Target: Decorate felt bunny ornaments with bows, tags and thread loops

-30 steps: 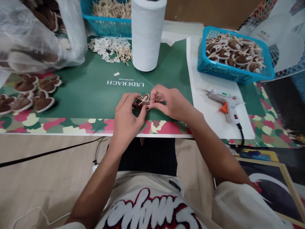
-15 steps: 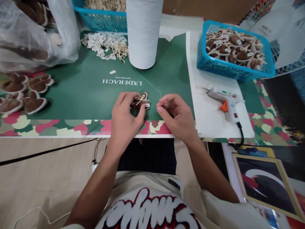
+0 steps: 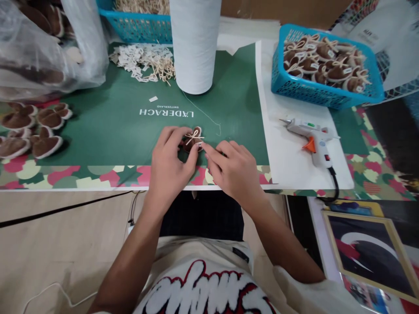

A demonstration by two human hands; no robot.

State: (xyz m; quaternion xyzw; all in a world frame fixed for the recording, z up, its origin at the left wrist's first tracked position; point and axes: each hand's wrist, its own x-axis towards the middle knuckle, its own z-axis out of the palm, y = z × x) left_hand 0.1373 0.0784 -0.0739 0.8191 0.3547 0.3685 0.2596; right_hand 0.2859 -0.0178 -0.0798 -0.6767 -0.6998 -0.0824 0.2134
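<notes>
On the green sheet, my left hand [image 3: 170,161] grips a small brown plush bunny-head piece [image 3: 188,144] between thumb and fingers. The piece has white edging, a cream string bow [image 3: 195,136] and a little white label low on its right side. My right hand [image 3: 234,170] reaches in from the right, its index fingertip touching the piece at the label and partly covering it. The right thumb is below and apart from that finger; the other fingers are loosely bent. A thin loose thread [image 3: 206,114] lies on the sheet just beyond my right hand.
A white roll [image 3: 195,48] stands behind my hands, beside piled labels [image 3: 132,61] and string bows [image 3: 163,69]. More plush pieces [image 3: 47,141] lie left. To the right are a corded glue gun [image 3: 314,139] and a blue basket [image 3: 327,93] of bowed pieces.
My right hand has moved left from beside the thread's end, and its index finger now touches the label. My left hand still holds the plush piece in the same place.
</notes>
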